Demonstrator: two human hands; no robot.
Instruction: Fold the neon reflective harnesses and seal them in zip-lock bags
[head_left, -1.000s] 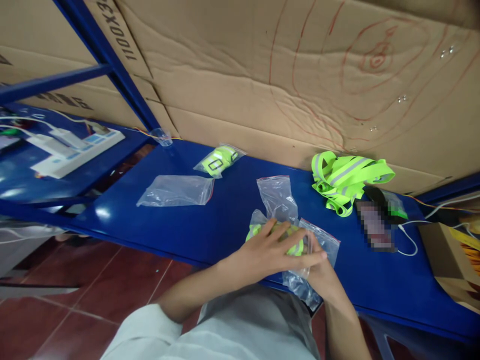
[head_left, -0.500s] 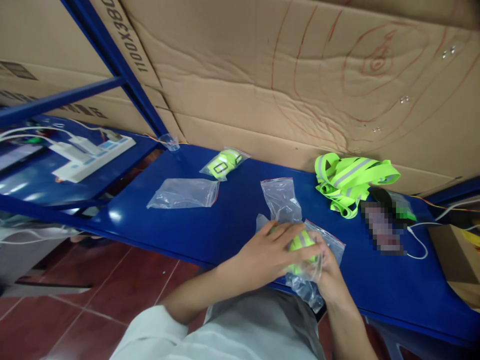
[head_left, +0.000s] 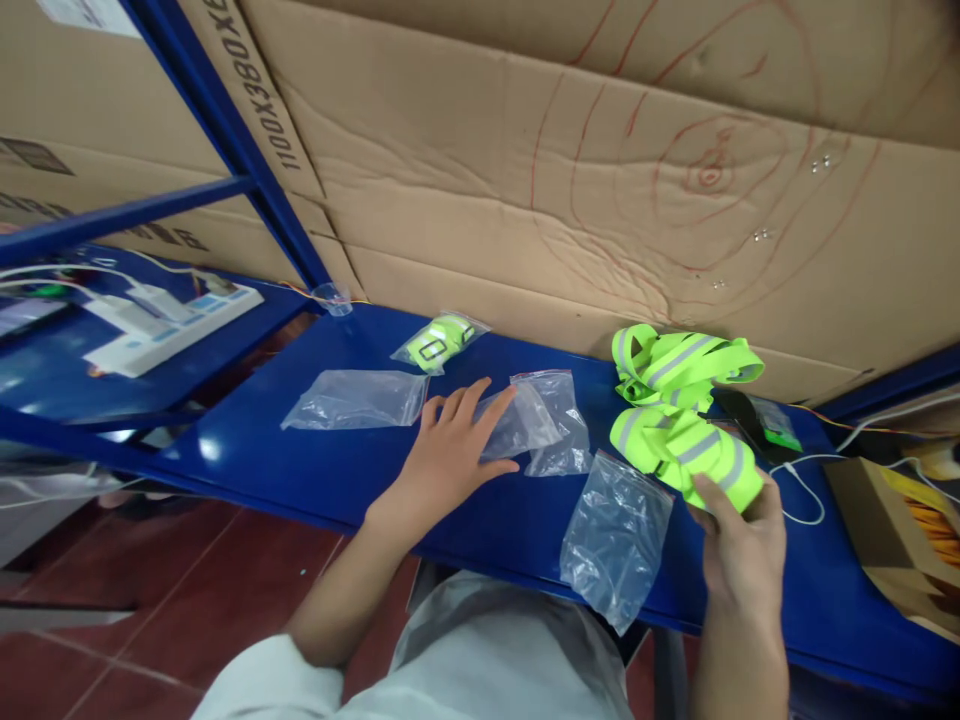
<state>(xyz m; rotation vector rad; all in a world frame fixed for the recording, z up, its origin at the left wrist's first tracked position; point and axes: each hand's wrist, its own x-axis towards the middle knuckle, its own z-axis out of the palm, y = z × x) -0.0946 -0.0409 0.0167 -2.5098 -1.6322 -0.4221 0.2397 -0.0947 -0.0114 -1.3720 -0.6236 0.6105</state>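
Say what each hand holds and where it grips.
Right hand: strap bundle, by its near right end. Left hand: spread at a bag, no grip seen.

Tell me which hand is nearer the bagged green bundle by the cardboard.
Left. The left hand is just in front of the bagged green bundle; the right hand is well off to its right and nearer the person, gripping unbagged green straps.

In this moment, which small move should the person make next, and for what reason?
I would probably set the green bundle down with the right hand, beside the loose strap pile. The bundle is outside any bag and held close to that pile, and the left hand, spread at a clear bag, seems ready for other work.
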